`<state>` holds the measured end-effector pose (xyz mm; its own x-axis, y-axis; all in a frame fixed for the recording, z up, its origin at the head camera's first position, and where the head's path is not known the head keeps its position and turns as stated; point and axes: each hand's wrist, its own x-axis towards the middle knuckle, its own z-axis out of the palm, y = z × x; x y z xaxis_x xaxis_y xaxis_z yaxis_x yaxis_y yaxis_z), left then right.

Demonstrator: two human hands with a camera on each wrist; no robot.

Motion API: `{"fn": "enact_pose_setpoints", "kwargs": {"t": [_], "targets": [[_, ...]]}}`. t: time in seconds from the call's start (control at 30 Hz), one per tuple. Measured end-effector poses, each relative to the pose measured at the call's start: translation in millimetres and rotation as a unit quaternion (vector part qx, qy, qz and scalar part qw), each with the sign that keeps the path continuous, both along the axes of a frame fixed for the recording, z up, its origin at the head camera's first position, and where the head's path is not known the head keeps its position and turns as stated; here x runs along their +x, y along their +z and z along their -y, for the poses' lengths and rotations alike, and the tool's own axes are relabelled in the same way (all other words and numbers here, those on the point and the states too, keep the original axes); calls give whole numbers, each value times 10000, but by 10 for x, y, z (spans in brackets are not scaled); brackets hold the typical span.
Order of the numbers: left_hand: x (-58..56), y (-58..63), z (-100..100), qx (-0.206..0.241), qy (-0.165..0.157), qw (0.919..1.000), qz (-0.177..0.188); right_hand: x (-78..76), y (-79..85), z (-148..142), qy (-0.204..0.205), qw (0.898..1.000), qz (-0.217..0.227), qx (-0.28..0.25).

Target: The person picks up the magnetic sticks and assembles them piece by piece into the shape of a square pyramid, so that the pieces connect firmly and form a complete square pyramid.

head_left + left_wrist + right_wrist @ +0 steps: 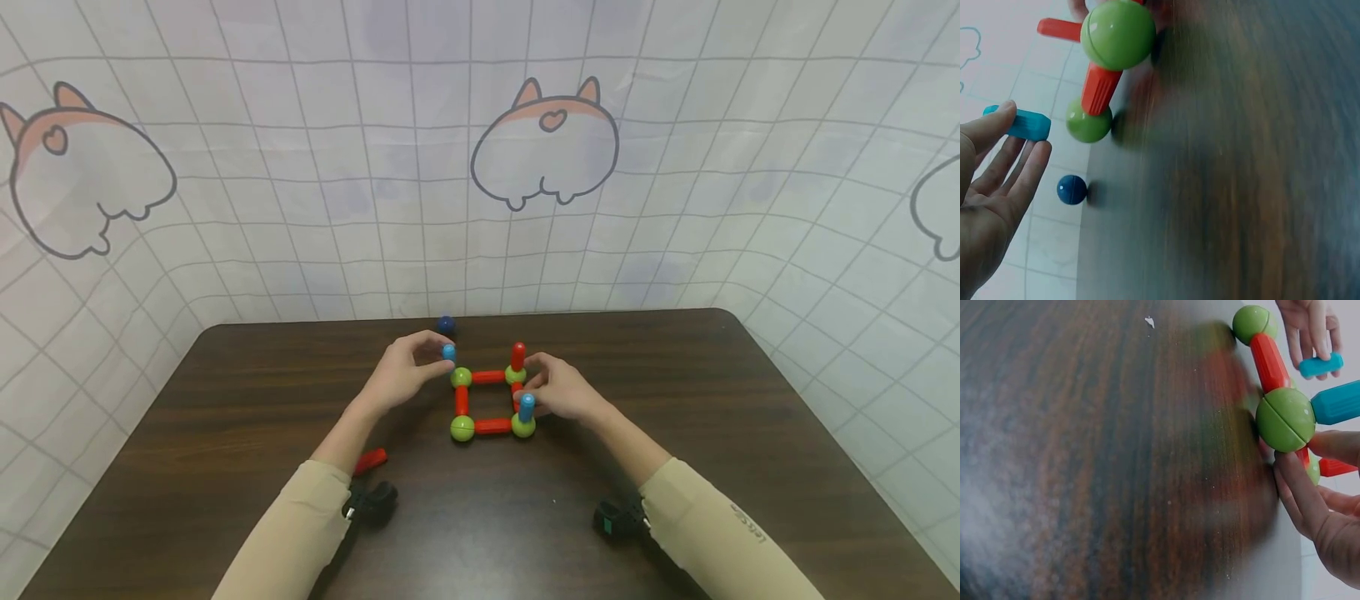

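Observation:
Four-sided and flat on the table, a magnetic-style frame joins green balls point(462, 429) with red rods point(492, 427). An upright red rod point(518, 356) rises from its far right ball, and an upright blue rod point(527, 407) from its near right ball point(1285, 420). My left hand point(397, 377) pinches another blue rod point(1032, 126) between thumb and fingers, beside and just above the far left ball point(461, 377). My right hand point(566, 392) grips the frame's right-side red rod point(1302, 456), close to the near right ball; the fingers partly hide that rod.
A dark blue ball point(446, 325) lies at the table's back edge. Beside the left forearm is a loose red rod point(371, 461), partly covered. Black wrist devices point(617, 518) hang under both sleeves. A patterned white curtain point(420, 167) stands behind the dark wooden table point(247, 417).

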<state>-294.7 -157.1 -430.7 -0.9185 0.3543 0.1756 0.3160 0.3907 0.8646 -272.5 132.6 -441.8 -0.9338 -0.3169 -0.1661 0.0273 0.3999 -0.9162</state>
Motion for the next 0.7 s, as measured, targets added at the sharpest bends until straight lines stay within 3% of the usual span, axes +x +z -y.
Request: {"fn": "enact_pose_setpoints", "kwargs": {"t": [0.7], "targets": [[-57,-62,-176,43,13,10000,-21,1,-7,-14,58,10000,7,-22]]}}
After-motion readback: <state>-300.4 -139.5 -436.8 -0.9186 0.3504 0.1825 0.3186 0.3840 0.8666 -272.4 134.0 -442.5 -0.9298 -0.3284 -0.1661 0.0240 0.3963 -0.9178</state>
